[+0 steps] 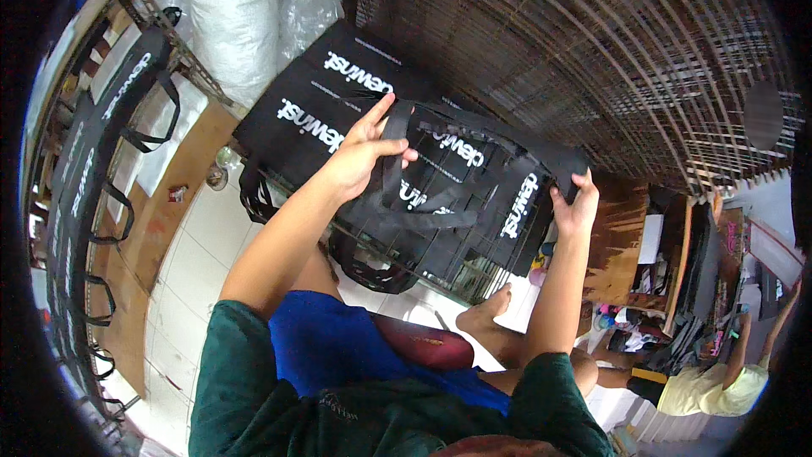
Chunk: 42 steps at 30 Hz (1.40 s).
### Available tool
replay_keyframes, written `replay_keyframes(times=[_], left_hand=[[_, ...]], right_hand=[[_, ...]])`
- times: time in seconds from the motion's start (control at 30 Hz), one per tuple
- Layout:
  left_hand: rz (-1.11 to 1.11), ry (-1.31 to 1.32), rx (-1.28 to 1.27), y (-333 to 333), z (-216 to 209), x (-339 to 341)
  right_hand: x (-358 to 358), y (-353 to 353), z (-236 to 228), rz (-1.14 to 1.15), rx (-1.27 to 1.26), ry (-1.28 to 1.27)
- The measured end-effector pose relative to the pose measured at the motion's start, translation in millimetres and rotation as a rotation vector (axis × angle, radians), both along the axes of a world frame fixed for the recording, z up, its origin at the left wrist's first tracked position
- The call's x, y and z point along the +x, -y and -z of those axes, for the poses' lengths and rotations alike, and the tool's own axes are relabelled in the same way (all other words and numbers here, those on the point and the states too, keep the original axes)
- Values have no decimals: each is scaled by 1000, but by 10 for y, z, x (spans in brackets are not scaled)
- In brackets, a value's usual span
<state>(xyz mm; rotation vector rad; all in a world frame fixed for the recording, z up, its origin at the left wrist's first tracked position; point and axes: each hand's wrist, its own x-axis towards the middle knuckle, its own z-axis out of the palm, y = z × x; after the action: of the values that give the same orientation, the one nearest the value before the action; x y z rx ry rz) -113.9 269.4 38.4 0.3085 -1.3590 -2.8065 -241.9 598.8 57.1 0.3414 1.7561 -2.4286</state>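
A black fabric bag (558,167) with webbing handles is held up in front of me, above a layer of flat black bags (279,131) with white lettering. My left hand (365,156) grips its left end near a looped strap (392,171), the index finger stretched along the edge and the other fingers partly behind it. At the opposite end, my right hand (577,203) has its fingers closed round the dark corner. Between my hands a second strap (440,220) hangs down in a loop. The held bag's far side is hidden.
Along the left stands a row of black bags (101,144) with handles beside a wooden board (173,182). White plastic sacks (233,25) lie at the back left. A slatted grid (524,25) rises behind the bags. At the lower right another person (710,389) is reaching up by cluttered shelves.
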Motion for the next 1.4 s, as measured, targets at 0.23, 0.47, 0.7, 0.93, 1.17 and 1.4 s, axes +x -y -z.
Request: replay_keyframes(times=[0.23,0.47,0.7,0.93,1.17,1.4], left_hand=[[227,237,-205,32,1292,-433],[197,545,-299,-52,2378,-1086],[55,786,-119,-125,2364,-1072],[382,775,149,-141,2525,-742],[298,812,113,-383,2903,-315],[-96,1160,-227,-687,2894,-160]], right_hand=[[-75,-272,1901,23,173,422],[-508,-228,3402,179,340,470],[-599,-230,3536,126,440,505],[-627,-277,3549,143,474,430],[-594,-247,3564,138,471,458],[-561,-229,3667,167,561,426]])
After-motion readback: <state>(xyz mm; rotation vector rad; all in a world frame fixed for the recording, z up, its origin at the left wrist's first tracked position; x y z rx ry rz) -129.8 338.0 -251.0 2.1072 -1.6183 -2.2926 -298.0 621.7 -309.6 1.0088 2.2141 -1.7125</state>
